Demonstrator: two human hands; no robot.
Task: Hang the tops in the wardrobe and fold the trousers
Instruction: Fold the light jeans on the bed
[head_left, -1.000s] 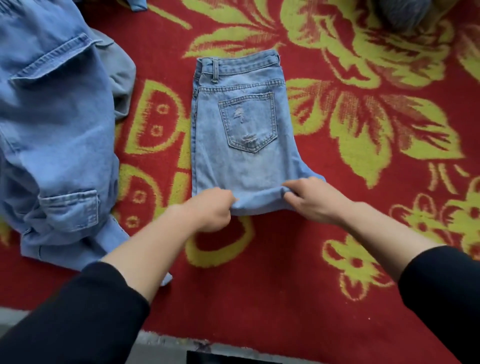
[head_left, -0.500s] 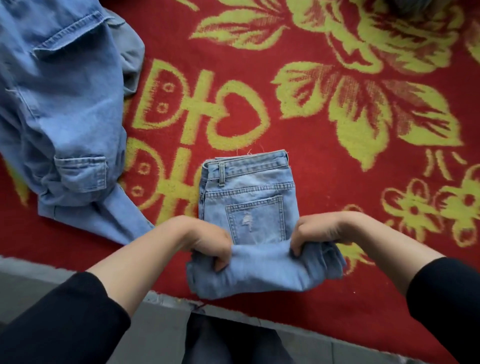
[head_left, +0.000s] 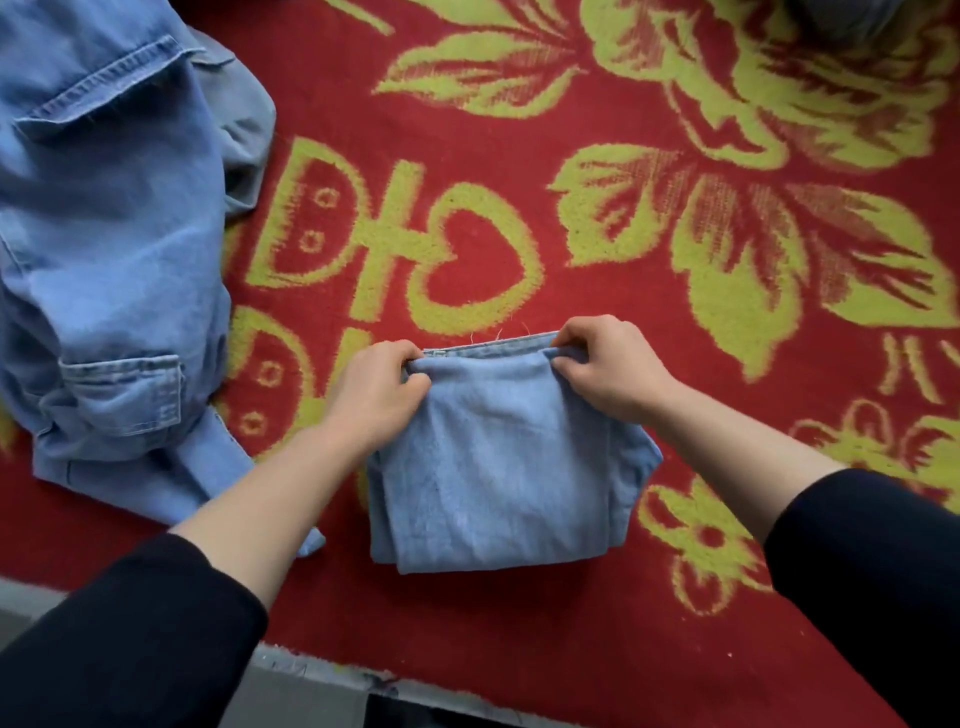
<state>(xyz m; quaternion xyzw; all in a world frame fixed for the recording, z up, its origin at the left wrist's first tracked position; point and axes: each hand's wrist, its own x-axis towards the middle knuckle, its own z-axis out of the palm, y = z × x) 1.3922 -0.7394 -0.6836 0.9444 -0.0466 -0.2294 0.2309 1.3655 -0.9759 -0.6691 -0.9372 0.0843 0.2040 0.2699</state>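
Observation:
A pair of light blue jeans (head_left: 498, 467) lies folded into a compact rectangle on the red and yellow blanket (head_left: 649, 623). Its lower part is doubled up over the waistband, whose edge just shows at the far side. My left hand (head_left: 376, 395) pinches the folded layer at its far left corner. My right hand (head_left: 605, 364) pinches the far right corner. The back pocket is hidden under the fold.
A larger heap of light blue denim garments (head_left: 109, 249) lies spread at the left. A dark grey object (head_left: 852, 15) sits at the top right edge. The blanket's near edge meets a grey border (head_left: 311, 691) at the bottom.
Both hands pulled the jeans toward me, then lifted the lower end and carried it up over the waistband. The back pocket, visible before, is now covered.

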